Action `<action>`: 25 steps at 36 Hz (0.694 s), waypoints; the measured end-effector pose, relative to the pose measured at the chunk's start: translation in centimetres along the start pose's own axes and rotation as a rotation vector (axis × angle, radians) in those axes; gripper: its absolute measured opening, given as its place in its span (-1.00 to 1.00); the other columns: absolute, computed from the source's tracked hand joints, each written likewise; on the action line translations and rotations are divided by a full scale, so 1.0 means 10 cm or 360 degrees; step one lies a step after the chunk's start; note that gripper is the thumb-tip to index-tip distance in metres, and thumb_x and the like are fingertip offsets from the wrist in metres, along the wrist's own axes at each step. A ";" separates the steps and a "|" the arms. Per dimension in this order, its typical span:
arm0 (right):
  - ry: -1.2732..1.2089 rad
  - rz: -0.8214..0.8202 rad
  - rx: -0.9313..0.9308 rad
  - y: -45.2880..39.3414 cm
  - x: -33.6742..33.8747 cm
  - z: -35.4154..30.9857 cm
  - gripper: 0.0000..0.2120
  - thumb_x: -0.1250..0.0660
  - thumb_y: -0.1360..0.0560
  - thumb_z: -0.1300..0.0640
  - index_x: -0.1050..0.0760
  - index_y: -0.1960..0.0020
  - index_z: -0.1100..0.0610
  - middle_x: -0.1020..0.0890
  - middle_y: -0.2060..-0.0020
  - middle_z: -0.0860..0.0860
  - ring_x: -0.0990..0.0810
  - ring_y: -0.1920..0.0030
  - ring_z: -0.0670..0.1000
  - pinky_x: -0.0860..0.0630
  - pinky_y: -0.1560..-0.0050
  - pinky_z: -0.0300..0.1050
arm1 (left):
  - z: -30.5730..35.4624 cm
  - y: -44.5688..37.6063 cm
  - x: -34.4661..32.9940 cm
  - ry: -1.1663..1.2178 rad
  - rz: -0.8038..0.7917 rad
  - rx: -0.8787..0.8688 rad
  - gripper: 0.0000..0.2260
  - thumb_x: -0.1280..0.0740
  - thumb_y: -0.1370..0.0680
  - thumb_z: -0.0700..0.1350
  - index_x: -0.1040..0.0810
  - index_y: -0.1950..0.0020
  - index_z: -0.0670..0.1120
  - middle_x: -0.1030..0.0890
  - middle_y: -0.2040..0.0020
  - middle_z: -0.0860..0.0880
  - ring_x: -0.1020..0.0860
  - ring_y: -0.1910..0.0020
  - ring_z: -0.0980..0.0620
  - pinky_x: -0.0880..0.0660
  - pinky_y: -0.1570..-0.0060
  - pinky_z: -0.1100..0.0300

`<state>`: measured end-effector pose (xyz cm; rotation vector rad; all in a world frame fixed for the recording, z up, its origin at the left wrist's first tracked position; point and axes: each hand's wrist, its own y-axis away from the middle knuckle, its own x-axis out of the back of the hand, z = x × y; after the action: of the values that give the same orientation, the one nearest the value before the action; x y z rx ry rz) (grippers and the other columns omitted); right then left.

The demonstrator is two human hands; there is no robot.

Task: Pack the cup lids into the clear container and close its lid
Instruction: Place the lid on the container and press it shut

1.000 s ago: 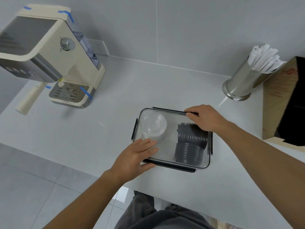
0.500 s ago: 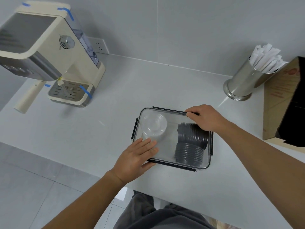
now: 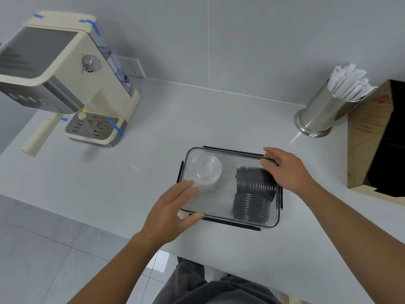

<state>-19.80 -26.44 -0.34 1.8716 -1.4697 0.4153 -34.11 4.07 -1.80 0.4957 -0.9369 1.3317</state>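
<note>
The clear container (image 3: 226,195) sits on the grey counter with its transparent lid laid on top and black clasps along its edges. Inside, a stack of clear cup lids (image 3: 203,172) lies at the left and two stacks of dark grey cup lids (image 3: 254,194) lie at the right. My left hand (image 3: 171,211) presses flat on the near-left corner of the lid, thumb against the front edge. My right hand (image 3: 287,170) rests on the far-right corner, fingers over the back rim.
A cream coffee machine (image 3: 65,80) stands at the back left. A steel holder (image 3: 317,115) of wrapped straws and a brown cardboard box (image 3: 372,139) stand at the right. The counter's front edge runs just below the container, with floor tiles beyond.
Both hands stay on the container's lid. My right fingers have shifted slightly along the far edge toward the right corner. The container has not moved.
</note>
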 end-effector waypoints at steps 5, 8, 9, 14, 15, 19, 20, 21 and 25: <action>-0.0340 0.0134 -0.0292 0.26 0.04 0.19 -0.55 -0.38 -0.49 -0.02 -0.44 -0.37 -0.08 -0.59 -0.16 -0.04 -0.59 -0.09 -0.02 -0.51 -0.17 -0.03 | -0.07 -0.14 0.15 0.0345 0.0151 0.0824 -0.55 -0.46 -0.49 0.01 -0.52 -0.36 0.00 -0.50 -0.28 0.14 -0.51 -0.18 0.24 -0.35 -0.18 0.46; -0.0571 0.0092 -0.0422 0.40 0.02 0.26 -0.56 -0.40 -0.49 0.07 -0.46 -0.35 -0.02 -0.66 -0.06 0.01 -0.65 -0.01 0.05 -0.62 -0.04 0.06 | -0.14 -0.26 0.16 0.0613 0.0139 0.1186 -0.61 -0.44 -0.51 -0.02 -0.54 -0.34 0.02 -0.61 -0.18 0.11 -0.57 -0.01 0.34 -0.42 0.04 0.52; -0.0630 0.0087 -0.0445 0.43 0.01 0.27 -0.57 -0.41 -0.49 0.11 -0.47 -0.34 -0.01 -0.67 -0.02 0.02 -0.66 0.01 0.07 -0.63 0.00 0.06 | -0.15 -0.29 0.16 0.0675 0.0143 0.1250 -0.64 -0.43 -0.51 -0.03 -0.57 -0.31 0.03 -0.64 -0.14 0.10 -0.59 0.00 0.32 -0.46 0.02 0.45; -0.0778 0.0167 -0.0482 0.49 -0.05 0.27 -0.65 -0.41 -0.47 0.23 -0.55 -0.24 0.10 -0.70 0.00 0.08 -0.67 0.01 0.12 -0.63 0.01 0.09 | -0.12 -0.39 0.17 0.0907 0.0198 0.1301 -0.72 -0.40 -0.47 -0.23 -0.70 0.12 0.19 -0.74 0.14 0.15 -0.68 0.12 0.19 -0.57 -0.03 0.20; -0.0798 0.0186 -0.0487 0.49 -0.06 0.26 -0.68 -0.41 -0.47 0.25 -0.56 -0.22 0.11 -0.70 0.02 0.07 -0.68 0.03 0.12 -0.63 0.03 0.08 | -0.11 -0.42 0.16 0.0939 0.0203 0.1310 -0.69 -0.40 -0.46 -0.25 -0.71 0.19 0.21 -0.74 0.16 0.16 -0.68 0.15 0.20 -0.57 0.03 0.22; -0.0833 0.0232 -0.0487 0.48 -0.07 0.24 -0.78 -0.41 -0.46 0.27 -0.61 -0.07 0.06 -0.73 0.13 -0.03 -0.69 0.14 0.05 -0.60 0.15 -0.02 | -0.09 -0.50 0.14 0.1081 0.0239 0.1376 -0.78 -0.46 -0.39 -0.17 -0.73 0.19 0.18 -0.74 0.14 0.14 -0.69 0.17 0.17 -0.59 0.08 0.17; -0.0832 0.0239 -0.0482 0.48 -0.07 0.23 -0.79 -0.40 -0.46 0.27 -0.61 -0.04 0.04 -0.73 0.14 -0.05 -0.69 0.15 0.04 -0.60 0.17 -0.03 | -0.09 -0.52 0.15 0.1109 0.0245 0.1379 -0.80 -0.47 -0.37 -0.15 -0.74 0.19 0.18 -0.74 0.13 0.14 -0.69 0.15 0.16 -0.60 0.08 0.15; -0.0829 0.0240 -0.0481 0.48 -0.07 0.23 -0.79 -0.41 -0.46 0.27 -0.61 -0.01 0.01 -0.73 0.16 -0.06 -0.69 0.16 0.03 -0.60 0.17 -0.03 | -0.10 -0.53 0.14 0.1126 0.0247 0.1380 -0.81 -0.48 -0.36 -0.13 -0.73 0.19 0.19 -0.74 0.13 0.14 -0.70 0.15 0.14 -0.60 0.08 0.15; -0.0815 0.0251 -0.0468 0.46 -0.05 0.17 -0.77 -0.40 -0.47 0.27 -0.59 0.09 -0.08 -0.73 0.16 -0.08 -0.69 0.16 0.02 -0.63 0.11 0.00 | -0.14 -0.64 0.17 0.1174 0.0238 0.1394 -0.80 -0.45 -0.25 -0.06 -0.72 0.22 0.23 -0.74 0.14 0.14 -0.70 0.17 0.15 -0.57 0.14 0.19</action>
<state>-24.61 -27.68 -0.30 1.6979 -1.9001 -0.2245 -27.65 4.81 0.03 0.5224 0.2612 1.8525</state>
